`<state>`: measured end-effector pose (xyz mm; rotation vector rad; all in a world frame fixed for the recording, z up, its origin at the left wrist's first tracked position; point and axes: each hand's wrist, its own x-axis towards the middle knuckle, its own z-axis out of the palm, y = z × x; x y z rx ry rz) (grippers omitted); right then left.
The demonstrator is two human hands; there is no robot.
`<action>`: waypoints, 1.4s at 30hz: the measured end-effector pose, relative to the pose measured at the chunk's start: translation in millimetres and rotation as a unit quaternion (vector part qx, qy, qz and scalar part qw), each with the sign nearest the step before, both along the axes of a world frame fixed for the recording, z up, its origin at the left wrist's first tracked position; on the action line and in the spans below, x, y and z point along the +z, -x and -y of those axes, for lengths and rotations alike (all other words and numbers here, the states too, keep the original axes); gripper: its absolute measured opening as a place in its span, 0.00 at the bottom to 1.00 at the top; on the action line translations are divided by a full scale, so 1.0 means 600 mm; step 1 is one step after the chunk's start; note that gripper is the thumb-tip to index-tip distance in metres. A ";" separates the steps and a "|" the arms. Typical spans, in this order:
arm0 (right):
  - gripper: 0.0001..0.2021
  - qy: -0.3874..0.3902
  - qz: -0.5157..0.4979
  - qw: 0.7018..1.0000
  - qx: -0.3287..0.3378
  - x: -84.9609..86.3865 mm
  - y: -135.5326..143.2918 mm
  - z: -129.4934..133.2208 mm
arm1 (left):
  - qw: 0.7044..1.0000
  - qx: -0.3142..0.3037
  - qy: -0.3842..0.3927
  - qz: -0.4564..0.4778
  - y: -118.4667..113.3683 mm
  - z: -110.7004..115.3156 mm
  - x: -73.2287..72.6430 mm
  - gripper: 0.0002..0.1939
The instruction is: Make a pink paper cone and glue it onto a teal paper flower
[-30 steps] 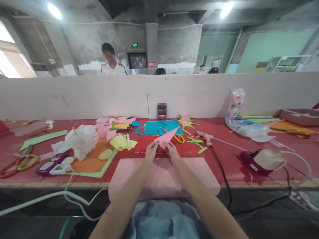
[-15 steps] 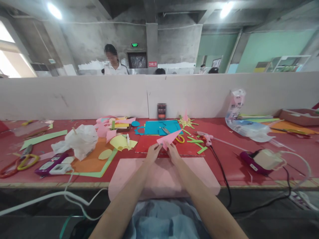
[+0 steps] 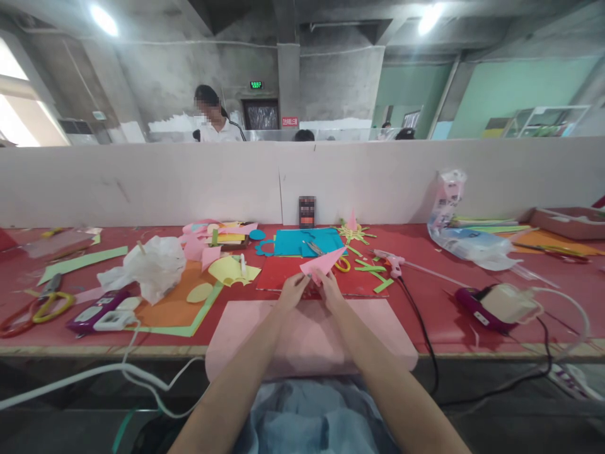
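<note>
A pointed, folded piece of pink paper (image 3: 326,261) is between my hands, its tip slanting up to the right. My left hand (image 3: 293,291) is closed, its fingertips at the paper's lower left edge. With closed fingers, my right hand (image 3: 329,288) grips the paper's underside. Beneath them lie a red sheet (image 3: 274,277) and, closer to me, a large pink sheet (image 3: 302,328). Just behind the folded paper, yellow-handled scissors (image 3: 343,265) rest partly on blue sheets (image 3: 288,241); the paper hides part of them.
To the right are a pink glue gun (image 3: 393,263) with a black cord, green paper strips (image 3: 378,273) and a plastic bag (image 3: 466,243). Crumpled white plastic (image 3: 158,268), yellow paper (image 3: 231,270) and more scissors (image 3: 51,302) lie left. A white partition (image 3: 212,183) stands behind; beyond it is a person (image 3: 220,129).
The folded pink paper has shifted very slightly to the right, along with my left hand. Both hands keep their hold. The person beyond the partition has tilted their head down and left.
</note>
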<state>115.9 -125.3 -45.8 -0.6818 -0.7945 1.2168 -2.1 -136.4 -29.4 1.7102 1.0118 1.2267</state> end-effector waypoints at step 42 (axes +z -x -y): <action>0.17 0.035 -0.018 0.998 0.041 0.025 0.004 0.019 | 1.000 -0.002 -0.013 -0.006 0.005 -0.003 0.000 0.17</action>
